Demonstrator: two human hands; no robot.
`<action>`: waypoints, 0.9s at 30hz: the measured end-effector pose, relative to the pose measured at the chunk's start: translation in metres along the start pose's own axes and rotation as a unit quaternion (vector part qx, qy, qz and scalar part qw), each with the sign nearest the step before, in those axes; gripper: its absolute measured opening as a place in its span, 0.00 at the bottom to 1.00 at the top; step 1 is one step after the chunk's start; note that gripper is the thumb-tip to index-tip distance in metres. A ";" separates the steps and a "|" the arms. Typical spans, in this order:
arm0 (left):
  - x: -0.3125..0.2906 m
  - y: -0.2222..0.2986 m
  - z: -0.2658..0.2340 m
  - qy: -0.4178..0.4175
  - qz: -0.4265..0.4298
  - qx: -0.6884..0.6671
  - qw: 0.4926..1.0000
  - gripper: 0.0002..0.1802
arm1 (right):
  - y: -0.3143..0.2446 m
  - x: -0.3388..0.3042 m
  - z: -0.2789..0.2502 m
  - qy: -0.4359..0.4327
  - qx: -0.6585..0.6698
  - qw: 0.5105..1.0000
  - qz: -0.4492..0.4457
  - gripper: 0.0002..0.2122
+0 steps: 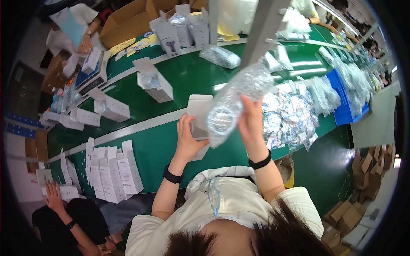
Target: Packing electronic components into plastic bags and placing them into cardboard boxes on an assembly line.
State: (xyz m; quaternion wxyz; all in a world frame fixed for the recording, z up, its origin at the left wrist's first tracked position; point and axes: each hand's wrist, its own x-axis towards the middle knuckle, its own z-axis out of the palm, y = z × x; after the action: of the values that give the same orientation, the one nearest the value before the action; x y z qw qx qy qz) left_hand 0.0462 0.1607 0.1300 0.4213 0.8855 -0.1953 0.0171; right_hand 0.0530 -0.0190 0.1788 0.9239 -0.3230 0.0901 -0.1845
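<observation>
Fingers and thumb of my left hand point(188, 138) close around an upright white carton point(200, 117) whose top flap stands up. In my right hand point(250, 119) is a bubble-wrap pouch point(239, 96), held up tilted just right of the carton. A round, coiled-looking shape shows through the pouch's lower end; the rest of its contents is blurred by the wrap. Pouch and carton overlap in view, and I cannot tell whether they touch. To the right of my right hand lies a heap of small clear packets point(290, 113).
Several white cartons point(113, 170) stand grouped at left. More open cartons point(154, 83) sit on the green conveyor point(188, 74), with another wrapped pouch point(220, 56) beyond. A grey post point(260, 34) rises ahead. A blue bin point(341, 98) holds pouches at right. Co-workers sit around.
</observation>
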 end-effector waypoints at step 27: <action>-0.006 -0.027 0.057 0.223 0.062 -0.113 0.966 0.42 | 0.004 -0.003 -0.028 -0.406 -0.557 0.714 -0.123 0.21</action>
State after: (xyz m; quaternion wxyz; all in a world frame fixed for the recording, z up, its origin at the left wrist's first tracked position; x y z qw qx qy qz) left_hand 0.0427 0.1352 0.0726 0.5496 0.7923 -0.1514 0.2176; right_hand 0.0438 -0.0307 0.1541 0.4938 -0.8311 -0.2477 -0.0642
